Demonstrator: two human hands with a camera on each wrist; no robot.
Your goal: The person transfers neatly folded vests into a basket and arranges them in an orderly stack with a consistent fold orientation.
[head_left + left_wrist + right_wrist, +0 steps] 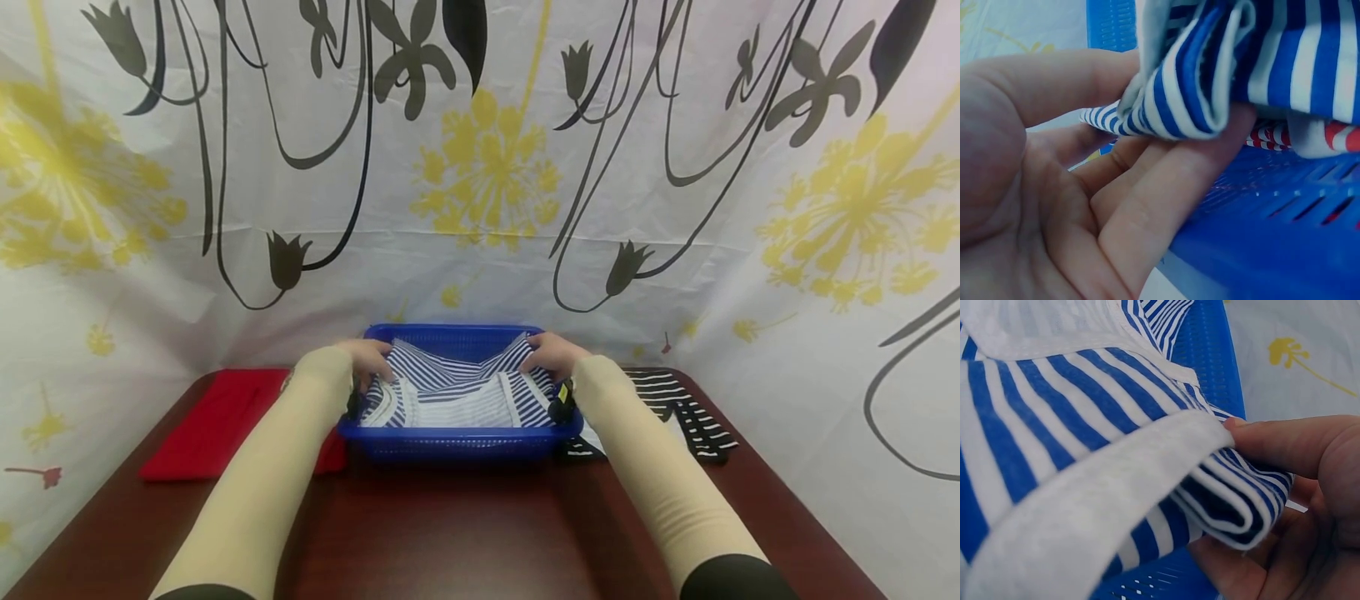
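A blue-and-white striped garment (459,392) with white trim lies folded in the blue plastic basket (457,443). My left hand (365,358) pinches its left side; in the left wrist view the thumb is over the folded striped edge (1179,94) and the fingers are underneath. On the opposite side my right hand (557,354) grips the garment's right edge, with several fabric layers (1229,494) between thumb and fingers in the right wrist view. Beneath the garment, a red-and-white striped cloth (1341,136) shows inside the basket in the left wrist view.
A red folded cloth (217,425) lies on the dark wooden table (450,533) to the left of the basket. Black-and-white striped clothing (678,408) lies to the right, partly behind my right forearm. A flower-printed curtain (480,275) hangs close behind the basket.
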